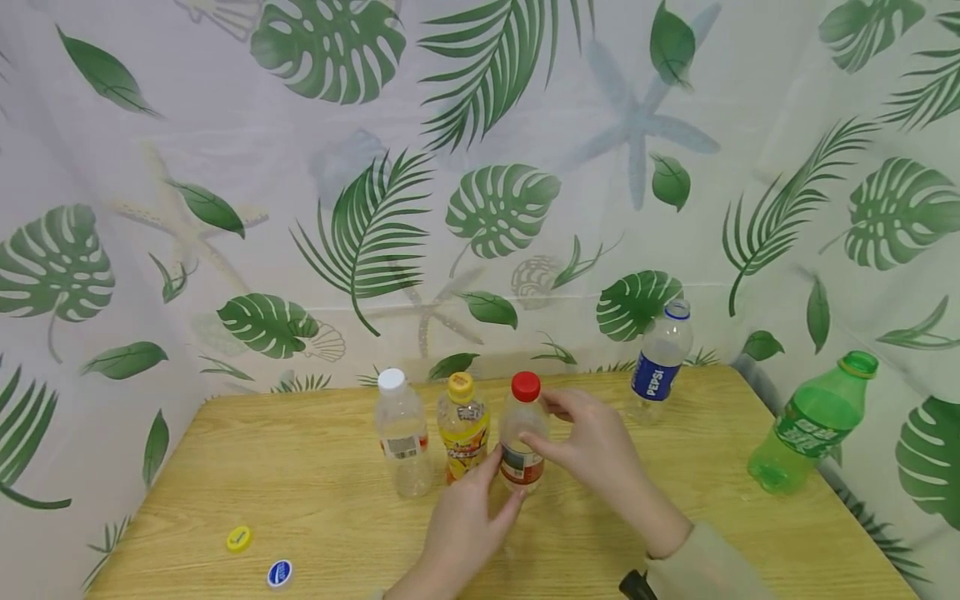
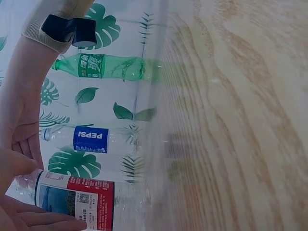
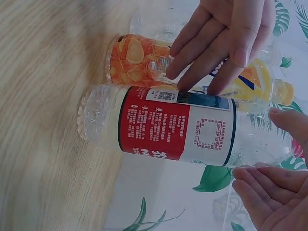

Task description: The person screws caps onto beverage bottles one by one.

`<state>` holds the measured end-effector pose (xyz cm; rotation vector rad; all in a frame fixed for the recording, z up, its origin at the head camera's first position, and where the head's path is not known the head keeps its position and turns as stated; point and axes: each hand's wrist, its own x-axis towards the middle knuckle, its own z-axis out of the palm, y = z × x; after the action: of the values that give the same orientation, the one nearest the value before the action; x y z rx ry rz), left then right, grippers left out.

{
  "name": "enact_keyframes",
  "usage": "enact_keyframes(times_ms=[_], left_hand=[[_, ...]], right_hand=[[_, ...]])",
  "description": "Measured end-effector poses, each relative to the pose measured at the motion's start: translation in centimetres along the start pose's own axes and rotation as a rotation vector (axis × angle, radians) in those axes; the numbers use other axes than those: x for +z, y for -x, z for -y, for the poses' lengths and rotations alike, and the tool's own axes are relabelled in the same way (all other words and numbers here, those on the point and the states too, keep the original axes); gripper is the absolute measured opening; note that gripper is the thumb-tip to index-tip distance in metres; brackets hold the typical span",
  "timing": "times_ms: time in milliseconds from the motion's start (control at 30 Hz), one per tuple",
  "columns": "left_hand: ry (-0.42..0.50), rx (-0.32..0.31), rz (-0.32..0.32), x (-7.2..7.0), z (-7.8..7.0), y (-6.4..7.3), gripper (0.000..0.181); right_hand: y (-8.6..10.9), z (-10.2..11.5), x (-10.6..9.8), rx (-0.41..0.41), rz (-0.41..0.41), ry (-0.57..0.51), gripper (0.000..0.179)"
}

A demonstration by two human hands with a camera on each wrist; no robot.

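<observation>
A clear plastic water bottle (image 1: 524,429) with a red cap and a red-and-white label stands upright between both hands. My right hand (image 1: 600,442) holds its shoulder, the thumb in front and the fingers behind. In the right wrist view, the right thumb and fingertips are at opposite sides of the bottle just below the neck. My left hand (image 1: 468,517) is low beside the label; its fingers (image 3: 195,74) are extended along the bottle's side. Immediately to the left stands a yellow-capped juice bottle (image 1: 463,425), then a clear white-capped bottle (image 1: 401,442).
An uncapped Pepsi bottle (image 1: 660,362) stands at the back right, and an uncapped green bottle (image 1: 813,425) at the right edge. On the wooden table (image 1: 322,467) lie a yellow cap (image 1: 239,538) and a blue cap (image 1: 280,573), front left. A leaf-print cloth (image 1: 495,308) hangs behind.
</observation>
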<state>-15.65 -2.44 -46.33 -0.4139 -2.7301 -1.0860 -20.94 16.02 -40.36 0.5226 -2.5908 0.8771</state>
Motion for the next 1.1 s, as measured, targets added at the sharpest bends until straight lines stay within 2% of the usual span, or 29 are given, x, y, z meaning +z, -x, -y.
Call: enact_keyframes(times_ms=[267,467,733,1100], left_hand=[[-0.007,-0.026,0.028,0.0,0.1,0.2,0.061],[-0.008,-0.018,0.037,0.2,0.3,0.2,0.062],[-0.034,0.006,0.023,0.3,0.7,0.1,0.061],[-0.029,0.014,0.039,0.2,1.1,0.1,0.061]], right_hand=[[-0.2,-0.1,0.7,-0.004,-0.006,0.000,0.052],[-0.1,-0.1,0.9,0.016,0.001,-0.013,0.053],[-0.4,-0.1,1.1,0.054,0.050,-0.025,0.055],[-0.2,-0.1,1.6,0.046,0.049,-0.017,0.053]])
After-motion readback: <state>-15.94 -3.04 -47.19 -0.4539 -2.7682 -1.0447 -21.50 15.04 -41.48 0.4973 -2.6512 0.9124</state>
